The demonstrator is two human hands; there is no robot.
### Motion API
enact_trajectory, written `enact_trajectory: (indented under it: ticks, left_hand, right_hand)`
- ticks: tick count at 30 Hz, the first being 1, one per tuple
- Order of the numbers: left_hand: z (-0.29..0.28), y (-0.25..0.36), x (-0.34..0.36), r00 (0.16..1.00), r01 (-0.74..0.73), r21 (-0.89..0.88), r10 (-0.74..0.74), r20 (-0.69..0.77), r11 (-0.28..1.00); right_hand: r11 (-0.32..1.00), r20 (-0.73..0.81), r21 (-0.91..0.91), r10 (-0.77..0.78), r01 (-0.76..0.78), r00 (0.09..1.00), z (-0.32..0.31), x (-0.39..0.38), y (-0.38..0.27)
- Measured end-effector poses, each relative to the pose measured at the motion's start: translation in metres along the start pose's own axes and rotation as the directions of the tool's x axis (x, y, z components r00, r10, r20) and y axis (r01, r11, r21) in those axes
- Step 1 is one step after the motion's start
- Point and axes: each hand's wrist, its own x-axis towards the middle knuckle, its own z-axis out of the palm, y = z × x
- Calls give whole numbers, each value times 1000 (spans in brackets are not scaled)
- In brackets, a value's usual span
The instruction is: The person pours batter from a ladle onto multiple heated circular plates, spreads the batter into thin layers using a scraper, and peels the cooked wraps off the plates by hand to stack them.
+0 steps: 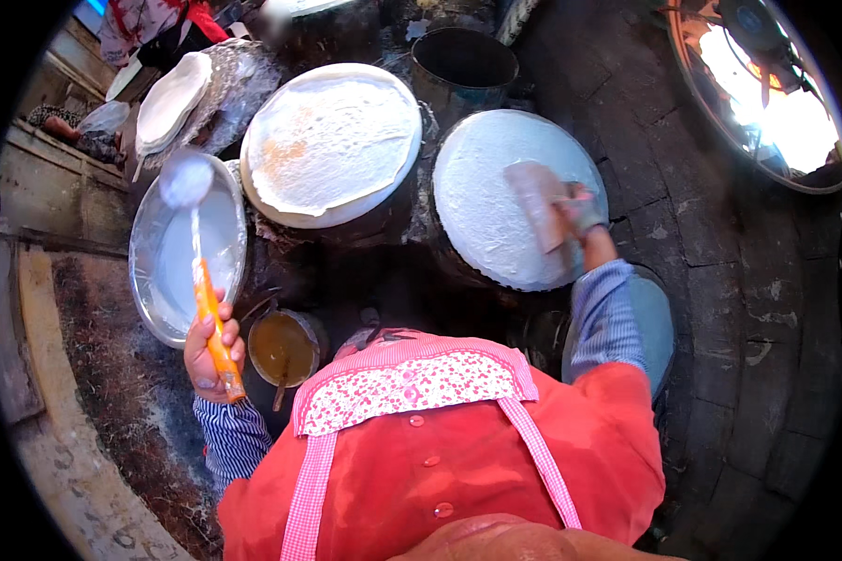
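My left hand (pixel 210 348) grips the orange handle of a ladle (pixel 186 183), whose milky, blurred bowl is raised over the upper rim of a metal basin (pixel 164 266) of white liquid. My right hand (pixel 580 210) holds a flat scraper (pixel 531 206) on the white batter layer covering the right round griddle (pixel 482 187); it is blurred. In the middle, a second griddle (pixel 313 217) carries a thin white sheet (pixel 337 140) with a light brown patch. A pot (pixel 281 346) of yellowish liquid with a stick in it stands beside my left hand.
Stacked white sheets (pixel 168 103) lie upper left, near another person's patterned clothing (pixel 136 23). A dark bucket (pixel 463 65) stands behind the griddles. A bluish round surface (pixel 650 327) is beside my right arm. A large metal-rimmed round object (pixel 819 178) with a glaring middle stands upper right.
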Motion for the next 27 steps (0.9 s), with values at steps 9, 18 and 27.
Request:
enact_trajectory:
  ticks: [9, 18, 27]
  left_hand:
    - [-182, 8, 16, 945, -57, -174, -3, -327, 983]
    - [-268, 9, 78, 918, 97, -334, -213, -333, 938]
    - [-291, 10, 93, 887, 225, -372, -347, -303, 900]
  right_hand:
    - [450, 69, 888, -325, 90, 943, -5, -26, -125]
    - [926, 168, 309, -279, 218, 946, 164, 119, -333]
    - [684, 370, -602, -219, 413, 903, 209, 203, -388]
